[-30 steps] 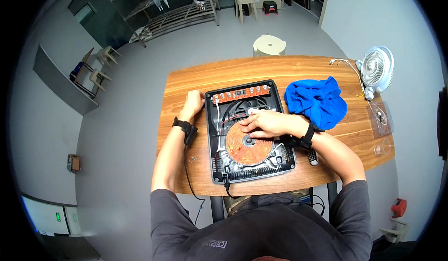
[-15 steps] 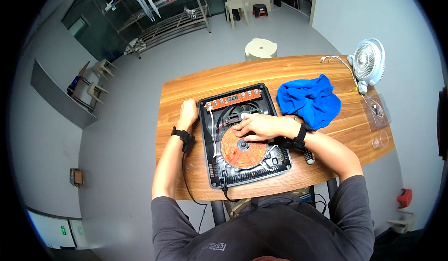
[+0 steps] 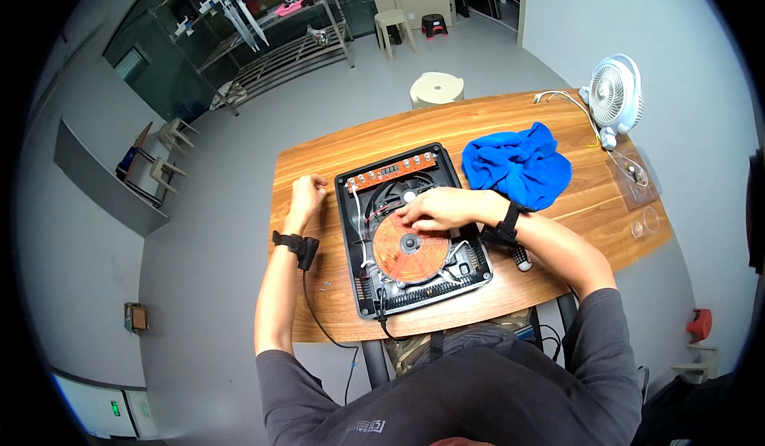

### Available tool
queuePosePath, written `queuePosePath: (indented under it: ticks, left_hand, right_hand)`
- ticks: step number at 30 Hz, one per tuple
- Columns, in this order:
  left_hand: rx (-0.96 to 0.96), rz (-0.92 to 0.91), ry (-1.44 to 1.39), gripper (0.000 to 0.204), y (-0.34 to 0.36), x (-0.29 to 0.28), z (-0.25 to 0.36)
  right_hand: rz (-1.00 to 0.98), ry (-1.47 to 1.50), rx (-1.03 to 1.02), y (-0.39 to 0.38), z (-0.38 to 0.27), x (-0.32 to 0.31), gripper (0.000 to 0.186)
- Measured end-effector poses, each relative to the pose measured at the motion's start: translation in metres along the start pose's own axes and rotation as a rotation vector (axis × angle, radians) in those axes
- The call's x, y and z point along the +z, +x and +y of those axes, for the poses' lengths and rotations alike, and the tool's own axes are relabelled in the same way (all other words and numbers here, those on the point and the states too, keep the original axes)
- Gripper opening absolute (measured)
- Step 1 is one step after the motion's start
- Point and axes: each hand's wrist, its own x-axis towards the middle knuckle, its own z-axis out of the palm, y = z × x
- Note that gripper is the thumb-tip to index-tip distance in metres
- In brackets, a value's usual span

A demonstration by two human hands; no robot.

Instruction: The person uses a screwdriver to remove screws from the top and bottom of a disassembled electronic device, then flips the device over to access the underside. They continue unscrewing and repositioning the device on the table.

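Observation:
An opened induction cooker base (image 3: 344,231) lies slightly turned on the table, its insides facing up. A round copper coil (image 3: 398,259) sits in its near half, a control board (image 3: 390,172) runs along the far edge, and a black fan (image 3: 390,193) shows between them. My right hand (image 3: 446,207) reaches over the base from the right, its bent fingers closed at the coil's far edge; the fingertips are partly hidden. Just left of the base, my left hand (image 3: 306,197) is by the wooden tabletop with curled fingers; whatever they may hold is hidden.
A blue cloth (image 3: 518,163) lies right of the base. A white fan (image 3: 615,95), its cable and a clear tray (image 3: 633,179) stand at the table's right end. Tiny loose pieces (image 3: 326,285) lie left of the base. A cream stool (image 3: 437,87) stands beyond the wooden table (image 3: 319,145).
My left hand has moved left, off the base's edge, and its fingers have curled. My right hand's fingers have bent more and drawn toward the coil's far edge. The view has shifted slightly.

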Motion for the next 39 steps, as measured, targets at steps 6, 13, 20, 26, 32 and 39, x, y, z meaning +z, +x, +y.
queuePosePath:
  ticks: [6,13,20,26,32,39]
  left_hand:
    - [0.075,-0.022,-0.113,0.015,-0.021,-0.033,0.05]
    - [0.211,-0.132,-0.234,0.019,-0.039,-0.036,0.128]
    - [0.285,-0.335,-0.338,0.013,-0.061,-0.016,0.187]
    - [0.318,-0.36,-0.335,0.013,-0.069,-0.022,0.216]
    - [0.258,-0.407,-0.44,0.014,-0.073,-0.02,0.209]
    - [0.204,-0.408,-0.477,0.015,-0.074,-0.026,0.2]
  right_hand:
    - [0.225,-0.131,0.236,-0.05,-0.002,-0.036,0.026]
    - [0.181,-0.39,0.722,-0.121,-0.014,-0.028,0.033]
    - [-0.024,-0.496,0.949,-0.147,-0.031,0.001,0.062]
    - [-0.082,-0.393,0.989,-0.167,-0.037,0.028,0.058]
    - [0.046,-0.305,0.97,-0.166,-0.031,0.025,0.038]
    - [0.217,-0.448,0.705,-0.136,-0.051,-0.016,0.035]
